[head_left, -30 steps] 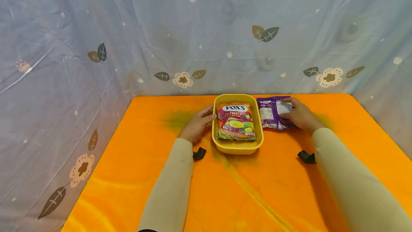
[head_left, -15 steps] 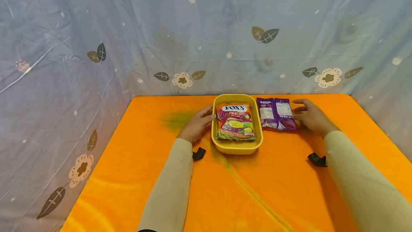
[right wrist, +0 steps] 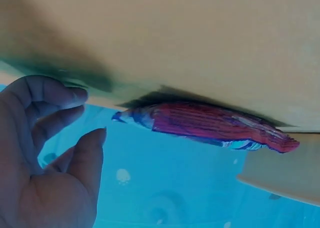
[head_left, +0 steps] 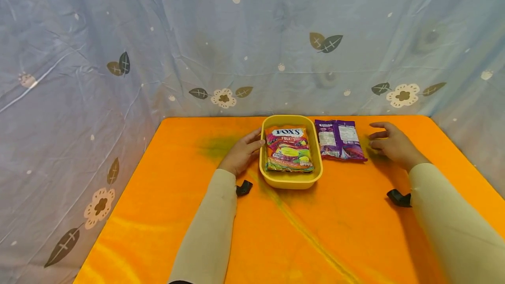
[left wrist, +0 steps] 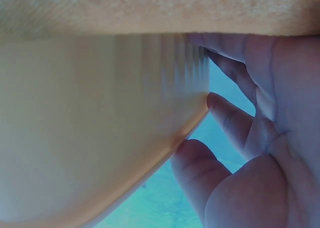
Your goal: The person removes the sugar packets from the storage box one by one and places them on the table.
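A yellow plastic tub (head_left: 291,184) stands near the back of the table with an orange Fox's Fruits candy bag (head_left: 289,149) lying face up inside. My left hand (head_left: 241,152) rests at the tub's left side; the left wrist view shows its thumb and fingertips (left wrist: 192,155) against the rim, fingers relaxed. Beside the tub on the right lies a purple candy bag (head_left: 341,140), printed back up. My right hand (head_left: 397,146) hovers to the right of that bag, fingers loosely bent and holding nothing. A gap separates thumb and bag in the right wrist view.
An orange cloth (head_left: 300,249) covers the table. Behind it and along both sides hangs a blue-grey curtain (head_left: 252,34) with leaf and flower prints. Black wrist pieces (head_left: 399,198) stick out beneath the pale sleeves (head_left: 453,227).
My right hand has let go of the purple candy bag and moved off to the right. The bag stays beside the tub. My left hand and the tub have not visibly moved.
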A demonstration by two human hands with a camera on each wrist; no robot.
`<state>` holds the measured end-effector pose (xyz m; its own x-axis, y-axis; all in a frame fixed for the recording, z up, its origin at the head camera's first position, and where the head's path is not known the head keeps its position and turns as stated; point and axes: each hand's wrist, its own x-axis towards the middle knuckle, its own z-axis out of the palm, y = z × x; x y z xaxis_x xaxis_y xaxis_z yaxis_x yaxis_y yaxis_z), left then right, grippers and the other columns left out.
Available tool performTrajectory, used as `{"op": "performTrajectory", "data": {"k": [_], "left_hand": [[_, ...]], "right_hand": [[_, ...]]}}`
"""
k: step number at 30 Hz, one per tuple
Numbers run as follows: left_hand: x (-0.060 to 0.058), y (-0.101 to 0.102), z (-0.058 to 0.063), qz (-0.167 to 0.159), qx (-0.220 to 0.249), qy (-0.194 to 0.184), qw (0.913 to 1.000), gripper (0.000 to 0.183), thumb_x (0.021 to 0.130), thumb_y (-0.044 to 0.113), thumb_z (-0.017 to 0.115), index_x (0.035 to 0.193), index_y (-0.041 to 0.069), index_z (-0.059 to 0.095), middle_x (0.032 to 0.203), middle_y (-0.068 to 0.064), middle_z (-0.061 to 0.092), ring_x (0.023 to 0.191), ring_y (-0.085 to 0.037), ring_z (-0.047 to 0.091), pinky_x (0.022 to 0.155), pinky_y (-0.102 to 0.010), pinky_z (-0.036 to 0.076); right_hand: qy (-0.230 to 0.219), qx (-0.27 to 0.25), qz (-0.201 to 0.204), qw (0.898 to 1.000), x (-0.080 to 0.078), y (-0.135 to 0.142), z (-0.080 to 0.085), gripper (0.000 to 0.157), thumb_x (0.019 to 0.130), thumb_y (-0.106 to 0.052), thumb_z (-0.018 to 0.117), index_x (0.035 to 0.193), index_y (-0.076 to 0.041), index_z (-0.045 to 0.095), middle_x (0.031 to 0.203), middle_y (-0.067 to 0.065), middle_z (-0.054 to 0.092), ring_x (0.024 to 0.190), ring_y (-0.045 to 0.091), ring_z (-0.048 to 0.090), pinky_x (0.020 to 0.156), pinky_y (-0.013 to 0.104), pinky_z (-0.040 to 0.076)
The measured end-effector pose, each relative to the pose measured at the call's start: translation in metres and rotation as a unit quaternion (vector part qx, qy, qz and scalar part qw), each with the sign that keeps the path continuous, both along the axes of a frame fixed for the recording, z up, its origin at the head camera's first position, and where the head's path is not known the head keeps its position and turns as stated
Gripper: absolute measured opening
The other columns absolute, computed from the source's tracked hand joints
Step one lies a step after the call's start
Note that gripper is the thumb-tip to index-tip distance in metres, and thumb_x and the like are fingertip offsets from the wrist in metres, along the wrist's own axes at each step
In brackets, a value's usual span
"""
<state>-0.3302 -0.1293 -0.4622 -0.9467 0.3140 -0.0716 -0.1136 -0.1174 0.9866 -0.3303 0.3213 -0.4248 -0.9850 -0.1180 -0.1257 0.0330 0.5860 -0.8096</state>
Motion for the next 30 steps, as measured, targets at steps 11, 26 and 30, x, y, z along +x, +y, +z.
{"op": "performTrajectory", "data": {"k": [11, 26, 30], "left_hand": [[0.0, -0.001, -0.001, -0.007, 0.023, -0.004, 0.9997, 0.055, 0.096, 0.02, 0.061, 0.147, 0.021, 0.041, 0.14, -0.003, 0.046, 0.119, -0.018, 0.053, 0.097, -0.035, 0.045], [0.0, 0.0, 0.0, -0.004, 0.029, -0.002, 0.9996, 0.053, 0.096, 0.019, 0.061, 0.146, 0.022, 0.044, 0.142, -0.004, 0.046, 0.119, -0.02, 0.053, 0.097, -0.036, 0.044], [0.0, 0.0, 0.0, -0.005, 0.02, -0.004, 0.9998, 0.054, 0.095, 0.021, 0.061, 0.146, 0.022, 0.043, 0.139, -0.003, 0.047, 0.119, -0.019, 0.053, 0.098, -0.036, 0.044]], "right_hand": [[-0.007, -0.02, -0.018, 1.0, 0.001, 0.005, 0.01, 0.072, 0.096, -0.023, 0.061, 0.153, -0.01, 0.018, 0.137, 0.027, 0.04, 0.107, 0.036, 0.057, 0.079, 0.038, 0.054], [0.003, -0.072, 0.003, 0.997, 0.005, -0.028, 0.032, 0.078, 0.09, -0.039, 0.065, 0.153, -0.024, 0.021, 0.14, 0.019, 0.039, 0.118, 0.035, 0.048, 0.092, 0.043, 0.048], [0.007, -0.106, 0.018, 0.994, 0.007, -0.039, 0.037, 0.066, 0.096, -0.027, 0.06, 0.151, -0.027, 0.025, 0.14, 0.018, 0.041, 0.115, 0.03, 0.052, 0.092, 0.041, 0.048]]}}
